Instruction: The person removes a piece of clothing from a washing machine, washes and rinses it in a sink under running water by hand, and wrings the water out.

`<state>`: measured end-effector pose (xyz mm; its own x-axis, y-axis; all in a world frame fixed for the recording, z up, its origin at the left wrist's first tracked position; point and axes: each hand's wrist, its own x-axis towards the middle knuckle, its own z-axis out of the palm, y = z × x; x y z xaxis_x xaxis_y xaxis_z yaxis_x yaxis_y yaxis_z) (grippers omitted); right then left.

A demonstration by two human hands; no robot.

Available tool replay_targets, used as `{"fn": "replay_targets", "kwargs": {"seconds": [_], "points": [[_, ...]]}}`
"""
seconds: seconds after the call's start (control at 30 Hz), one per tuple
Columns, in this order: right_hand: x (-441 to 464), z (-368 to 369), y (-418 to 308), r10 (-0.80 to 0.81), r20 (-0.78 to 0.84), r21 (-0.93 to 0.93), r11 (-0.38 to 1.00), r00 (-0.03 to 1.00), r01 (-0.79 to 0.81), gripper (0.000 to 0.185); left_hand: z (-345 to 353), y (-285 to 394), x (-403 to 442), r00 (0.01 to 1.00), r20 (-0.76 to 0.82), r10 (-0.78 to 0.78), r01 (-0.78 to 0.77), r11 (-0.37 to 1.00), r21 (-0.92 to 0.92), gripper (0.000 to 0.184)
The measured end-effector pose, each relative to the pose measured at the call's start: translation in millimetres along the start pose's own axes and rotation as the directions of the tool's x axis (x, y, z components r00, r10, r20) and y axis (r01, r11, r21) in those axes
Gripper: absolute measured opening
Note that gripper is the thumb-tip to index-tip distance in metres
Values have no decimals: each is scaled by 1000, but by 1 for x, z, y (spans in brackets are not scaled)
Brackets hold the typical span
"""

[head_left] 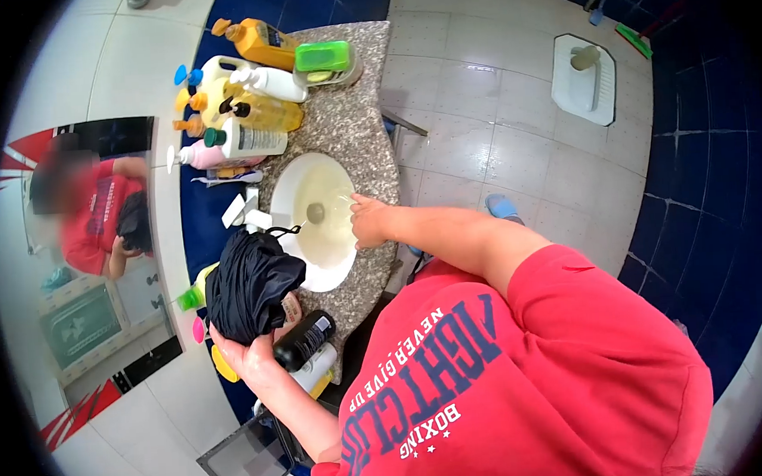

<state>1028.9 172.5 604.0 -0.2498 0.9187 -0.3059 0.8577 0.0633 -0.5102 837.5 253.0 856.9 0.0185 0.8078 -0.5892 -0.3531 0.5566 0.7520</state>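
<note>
My left hand (248,359) holds up a bunched bundle of shiny black fabric (254,283) by its lower end, beside the basin; a dark cord (286,231) dangles from it toward the basin. What kind of garment or bag this is, I cannot tell. At the near rim of the white oval washbasin (289,187) is my right hand (369,221), with no object in it and its fingers loosely bent and partly apart. Cloudy water (333,232) covers the basin's bottom. Behind the basin, a white tap (246,212) is partly covered by the bundle.
Several pump bottles (260,141) and a green soap box (321,57) crowd one end of the speckled counter (366,109). A black bottle (304,340) lies at the other end, near my left forearm. A mirror (97,253) faces me; behind me a squat toilet (583,81) is in the floor.
</note>
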Motion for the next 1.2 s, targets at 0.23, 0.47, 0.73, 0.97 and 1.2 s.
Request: {"fn": "replay_targets", "kwargs": {"seconds": [0.23, 0.47, 0.73, 0.97, 1.2], "points": [[3, 3, 0, -10, 2, -27, 1000, 1000, 10, 51, 17, -5, -4, 985, -170, 33, -24, 998, 55, 51], [3, 3, 1, -14, 1, 10, 1000, 1000, 14, 51, 15, -2, 5, 997, -70, -14, 16, 999, 34, 47], [4, 2, 0, -20, 27, -36, 999, 999, 21, 53, 24, -4, -3, 992, -102, 73, -64, 994, 88, 48], [7, 3, 2, -35, 57, -36, 999, 998, 37, 54, 23, -8, -4, 984, -54, 171, -157, 965, 209, 50], [6, 6, 4, -26, -8, -10, 1000, 1000, 26, 53, 7, 4, 6, 999, 30, 40, -42, 998, 46, 48]]}}
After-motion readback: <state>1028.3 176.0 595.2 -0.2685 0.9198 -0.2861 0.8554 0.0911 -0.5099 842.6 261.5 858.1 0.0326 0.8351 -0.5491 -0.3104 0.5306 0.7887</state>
